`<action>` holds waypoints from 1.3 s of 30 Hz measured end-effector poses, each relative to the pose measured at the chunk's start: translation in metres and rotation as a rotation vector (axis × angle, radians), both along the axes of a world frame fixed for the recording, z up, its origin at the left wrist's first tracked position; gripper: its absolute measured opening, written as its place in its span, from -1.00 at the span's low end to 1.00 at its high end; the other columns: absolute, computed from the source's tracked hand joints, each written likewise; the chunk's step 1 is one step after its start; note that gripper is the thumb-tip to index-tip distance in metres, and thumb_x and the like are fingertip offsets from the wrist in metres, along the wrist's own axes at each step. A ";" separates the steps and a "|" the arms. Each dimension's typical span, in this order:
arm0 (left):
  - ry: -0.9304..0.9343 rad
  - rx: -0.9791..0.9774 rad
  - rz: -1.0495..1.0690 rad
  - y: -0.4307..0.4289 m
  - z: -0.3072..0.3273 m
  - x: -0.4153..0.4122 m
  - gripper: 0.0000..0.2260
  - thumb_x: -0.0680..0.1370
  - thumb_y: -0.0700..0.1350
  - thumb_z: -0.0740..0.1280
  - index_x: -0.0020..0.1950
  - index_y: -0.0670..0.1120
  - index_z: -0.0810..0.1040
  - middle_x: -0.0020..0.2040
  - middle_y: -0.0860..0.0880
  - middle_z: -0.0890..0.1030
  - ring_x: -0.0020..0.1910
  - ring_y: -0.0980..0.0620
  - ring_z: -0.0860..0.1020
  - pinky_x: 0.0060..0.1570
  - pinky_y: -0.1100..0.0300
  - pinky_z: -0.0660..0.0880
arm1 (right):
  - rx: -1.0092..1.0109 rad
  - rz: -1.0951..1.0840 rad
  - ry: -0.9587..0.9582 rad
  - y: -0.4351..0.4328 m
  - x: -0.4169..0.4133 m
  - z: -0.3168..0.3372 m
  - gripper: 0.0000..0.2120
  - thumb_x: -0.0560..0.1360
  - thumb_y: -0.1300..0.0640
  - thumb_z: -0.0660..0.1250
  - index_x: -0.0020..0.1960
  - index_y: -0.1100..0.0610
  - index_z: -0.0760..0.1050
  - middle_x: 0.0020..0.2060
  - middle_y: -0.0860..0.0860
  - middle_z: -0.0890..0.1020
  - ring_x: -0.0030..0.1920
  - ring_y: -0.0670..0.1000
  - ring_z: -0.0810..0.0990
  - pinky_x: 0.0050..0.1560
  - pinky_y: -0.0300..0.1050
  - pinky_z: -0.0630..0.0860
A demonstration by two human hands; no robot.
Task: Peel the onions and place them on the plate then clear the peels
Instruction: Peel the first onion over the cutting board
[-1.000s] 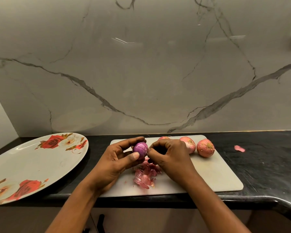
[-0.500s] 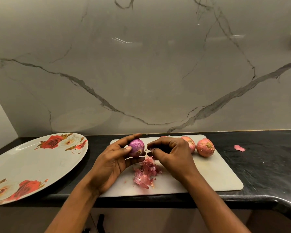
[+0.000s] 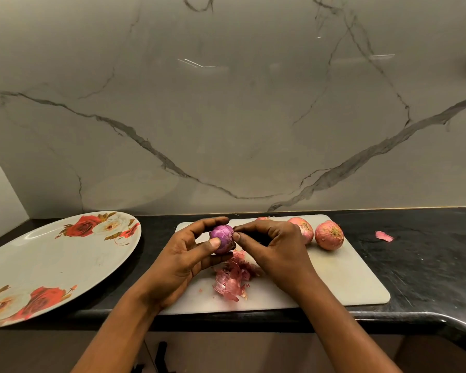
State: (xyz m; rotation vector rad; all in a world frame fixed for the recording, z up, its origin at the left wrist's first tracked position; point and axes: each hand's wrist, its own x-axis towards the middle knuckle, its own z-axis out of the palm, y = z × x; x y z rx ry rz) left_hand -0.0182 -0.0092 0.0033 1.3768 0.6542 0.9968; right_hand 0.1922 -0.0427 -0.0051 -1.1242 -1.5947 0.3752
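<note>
My left hand holds a mostly peeled purple onion between thumb and fingers above the white cutting board. My right hand pinches at the onion's right end with thumb and fingertips. A heap of pink peels lies on the board under the hands. Unpeeled onions sit at the board's back: one at the right, one partly behind my right hand, and a third barely showing. The flowered oval plate lies at the left with nothing on it.
A single pink peel scrap lies on the black counter right of the board. A marble wall rises right behind the counter. The counter's front edge curves at the lower right.
My left hand has turned the onion and lifted it slightly. My right hand's fingertips came back onto the onion's right end after a short gap.
</note>
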 end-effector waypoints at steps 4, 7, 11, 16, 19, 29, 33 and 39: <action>0.000 0.001 -0.003 -0.001 0.000 0.001 -0.58 0.55 -0.23 0.39 0.42 -0.10 0.57 0.31 -0.09 0.65 0.27 -0.20 0.67 0.16 0.05 0.66 | -0.008 -0.022 -0.044 0.000 -0.004 0.002 -0.90 0.60 0.15 0.46 0.03 0.00 0.75 -0.17 -0.18 0.74 -0.11 -0.20 0.70 -0.09 -0.31 0.60; -0.066 -0.026 0.030 0.001 -0.001 0.002 -0.61 0.57 -0.21 0.36 0.41 -0.13 0.58 0.33 -0.16 0.64 0.27 -0.25 0.66 0.16 0.02 0.67 | -0.052 -0.025 -0.017 0.003 -0.004 0.000 -0.89 0.60 0.16 0.43 -0.05 0.01 0.71 -0.26 -0.18 0.69 -0.20 -0.17 0.66 -0.15 -0.32 0.52; -0.135 -0.103 0.063 0.006 -0.001 0.002 -0.63 0.59 -0.19 0.32 0.40 -0.13 0.58 0.34 -0.20 0.62 0.28 -0.27 0.65 0.12 0.03 0.69 | -0.069 -0.026 0.002 0.002 -0.002 0.000 -0.93 0.58 0.16 0.47 -0.03 0.03 0.73 -0.20 -0.13 0.73 -0.15 -0.13 0.70 -0.10 -0.27 0.60; -0.091 -0.077 0.053 0.006 -0.003 0.001 -0.61 0.58 -0.18 0.37 0.42 -0.10 0.56 0.37 -0.19 0.59 0.28 -0.26 0.66 0.18 -0.02 0.67 | -0.068 -0.043 0.003 0.002 -0.002 -0.001 -0.86 0.58 0.14 0.47 0.11 0.05 0.77 -0.08 -0.13 0.77 -0.07 -0.17 0.73 0.01 -0.16 0.70; -0.042 -0.017 0.061 0.003 -0.002 0.001 -0.60 0.54 -0.22 0.41 0.39 -0.09 0.56 0.33 -0.12 0.63 0.25 -0.20 0.68 0.16 0.00 0.67 | -0.051 -0.011 0.041 -0.001 -0.002 0.001 -0.78 0.58 0.10 0.50 0.21 0.03 0.73 0.04 -0.13 0.77 0.02 -0.22 0.73 0.07 -0.21 0.69; -0.011 0.014 0.036 0.001 -0.002 0.001 -0.54 0.53 -0.25 0.45 0.44 -0.07 0.56 0.32 -0.10 0.63 0.24 -0.23 0.68 0.20 -0.02 0.66 | -0.041 -0.003 -0.026 0.003 -0.002 0.000 -0.92 0.62 0.10 0.45 0.05 -0.01 0.73 -0.13 -0.17 0.74 -0.04 -0.13 0.73 0.02 -0.11 0.69; -0.045 -0.015 0.072 0.002 -0.001 0.002 -0.57 0.54 -0.23 0.43 0.43 -0.08 0.58 0.36 -0.15 0.60 0.24 -0.22 0.68 0.16 0.02 0.67 | -0.109 -0.028 0.074 0.007 -0.002 -0.004 -0.94 0.61 0.06 0.43 -0.01 -0.04 0.67 -0.16 -0.10 0.74 -0.06 -0.04 0.75 -0.02 0.10 0.72; -0.043 -0.004 0.089 0.003 -0.002 0.000 -0.62 0.57 -0.26 0.41 0.40 -0.10 0.58 0.33 -0.14 0.61 0.24 -0.22 0.69 0.17 0.02 0.67 | -0.081 -0.090 0.026 0.002 0.000 -0.002 -0.90 0.46 0.19 0.59 -0.06 0.05 0.73 -0.19 -0.15 0.75 -0.13 -0.16 0.73 -0.04 -0.16 0.70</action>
